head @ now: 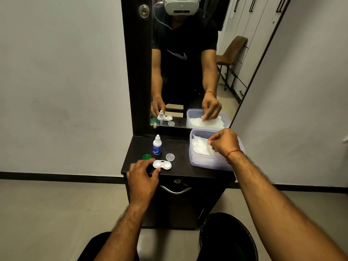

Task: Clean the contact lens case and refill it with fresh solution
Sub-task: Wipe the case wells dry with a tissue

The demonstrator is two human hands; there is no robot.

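Head view. The contact lens case point(162, 164) lies open near the front edge of the dark cabinet top point(180, 173). Its green cap point(146, 157) and clear cap point(170, 157) are both off and sit just behind it. The left hand point(143, 176) has thumb and forefinger curled at the case's left end and appears to pinch it steady. The right hand point(224, 142) reaches into the plastic container point(207, 164) and pinches a white tissue point(201, 147).

Judgement: the wiping step is being prepared, and refilling is not yet begun. The next move calls for lifting one tissue free and bringing it to the wells.

The solution bottle point(157, 145) stands upright behind the caps. A mirror point(188, 72) rises behind the top, with grey walls either side, a tiled floor and a black bin point(226, 238) below.
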